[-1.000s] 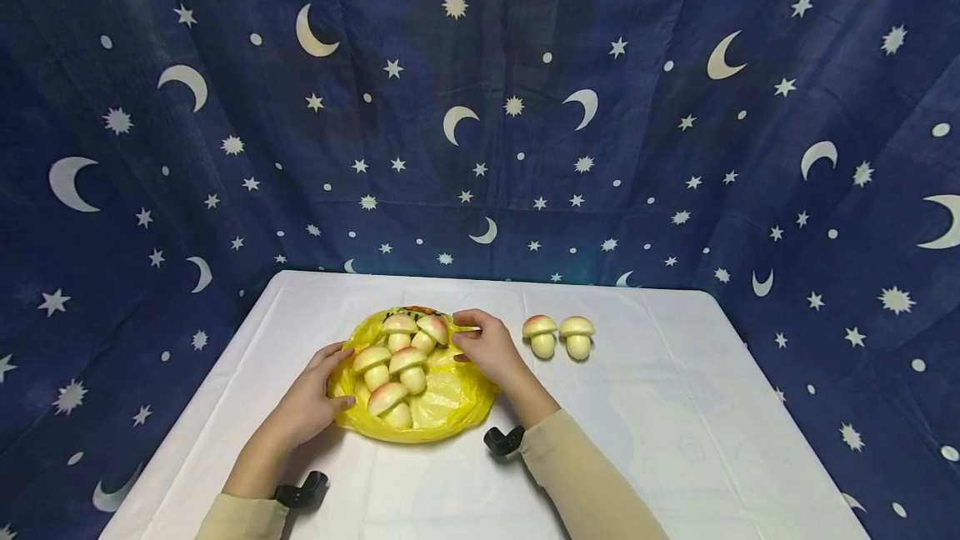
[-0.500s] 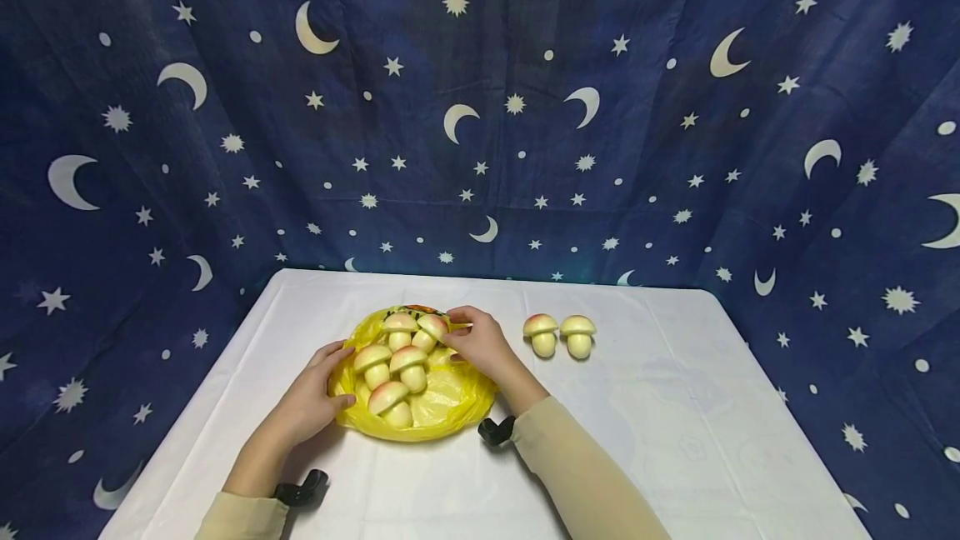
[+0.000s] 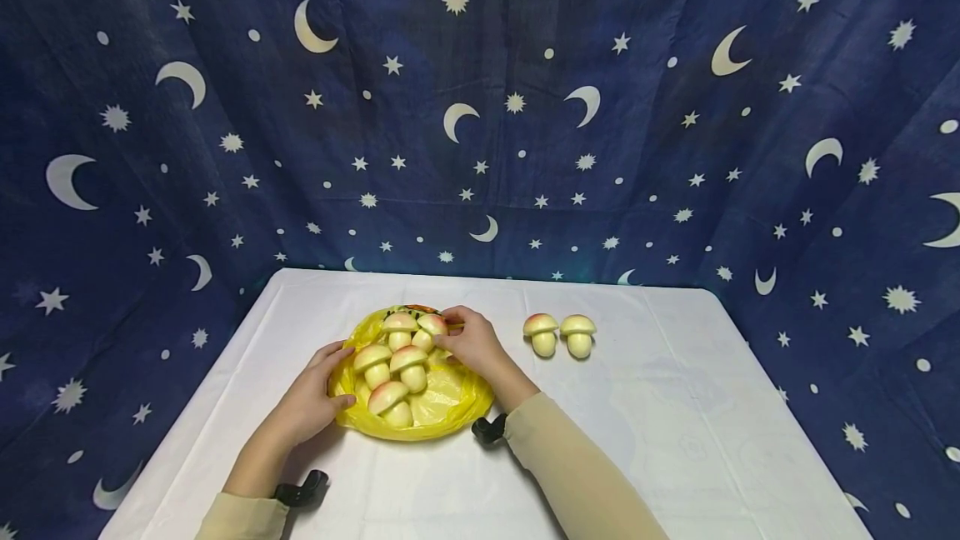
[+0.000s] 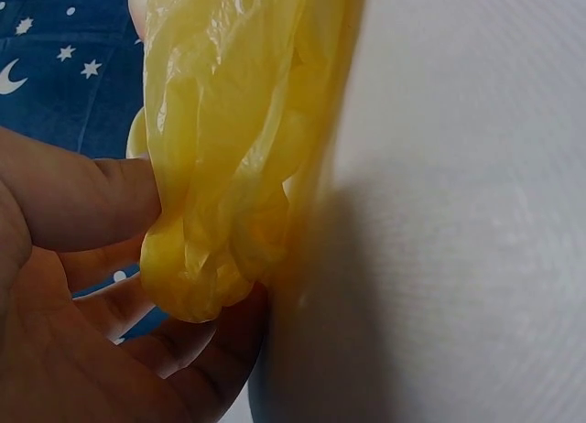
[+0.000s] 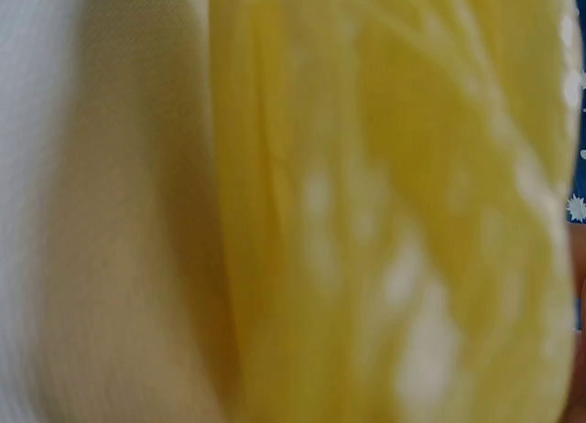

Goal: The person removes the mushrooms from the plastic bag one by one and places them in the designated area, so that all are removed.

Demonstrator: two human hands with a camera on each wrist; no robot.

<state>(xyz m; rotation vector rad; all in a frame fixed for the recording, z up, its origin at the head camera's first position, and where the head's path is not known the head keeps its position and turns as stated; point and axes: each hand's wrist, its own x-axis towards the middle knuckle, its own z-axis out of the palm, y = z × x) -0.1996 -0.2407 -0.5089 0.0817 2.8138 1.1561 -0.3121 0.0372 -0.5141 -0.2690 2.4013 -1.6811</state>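
A navy-blue curtain (image 3: 412, 127), printed with pale crescent moons (image 3: 456, 122), stars (image 3: 514, 102) and dots, hangs in soft folds behind the table and along both sides. A white tablecloth (image 3: 675, 415), faintly creased, covers the tabletop, whose far corners are rounded.

The head view is evenly lit and fairly sharp; the white table (image 3: 675, 440) is bright, the curtain (image 3: 480, 48) dimmer; a soft shadow lies beside the left hand (image 3: 306, 400); the yellow bag (image 3: 442, 398) carries small glints; the left wrist view is dimmer, its table hazy; the right wrist view is blurred, the bag's highlights smeared.
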